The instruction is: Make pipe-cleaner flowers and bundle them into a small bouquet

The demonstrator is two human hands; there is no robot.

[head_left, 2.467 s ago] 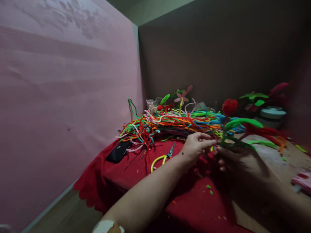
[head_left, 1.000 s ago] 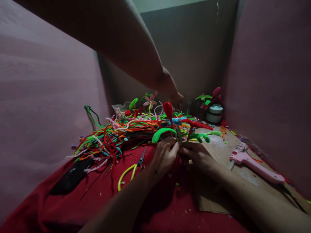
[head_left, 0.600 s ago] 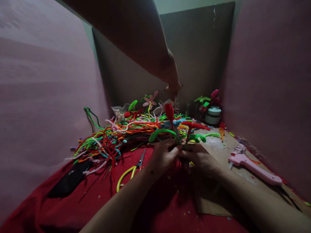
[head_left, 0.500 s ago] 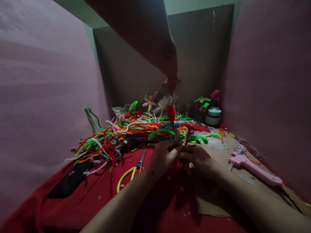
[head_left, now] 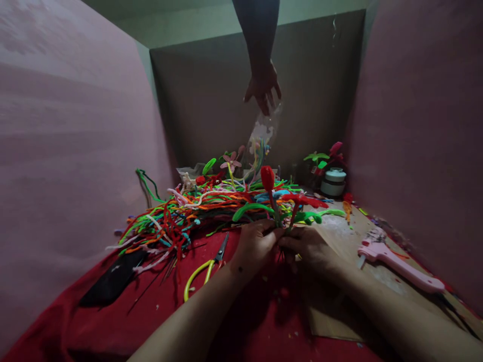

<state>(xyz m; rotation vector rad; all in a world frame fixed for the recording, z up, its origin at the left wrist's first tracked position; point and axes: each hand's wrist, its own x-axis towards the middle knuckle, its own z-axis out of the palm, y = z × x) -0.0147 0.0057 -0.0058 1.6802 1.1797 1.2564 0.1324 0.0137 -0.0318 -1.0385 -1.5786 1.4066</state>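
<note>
My left hand (head_left: 257, 247) and my right hand (head_left: 308, 248) meet over the red cloth (head_left: 158, 296), both pinched on the stems of a pipe-cleaner flower bunch (head_left: 277, 203) with a red bud and green leaves. Behind them lies a big pile of coloured pipe cleaners (head_left: 196, 203). Above the pile another person's hand (head_left: 262, 88) hangs down, its fingers holding a clear plastic bag (head_left: 260, 133) with something coloured inside.
Yellow-handled scissors (head_left: 206, 264) lie left of my left hand. A black flat object (head_left: 113, 279) sits at the left. A pink glue gun (head_left: 396, 261) rests on cardboard (head_left: 350, 241) at the right. A white jar (head_left: 332, 182) and finished flowers stand at the back right. Walls close in on three sides.
The other person's hand has risen from the pile, lifting the clear bag. My hands stay together on the flower stems.
</note>
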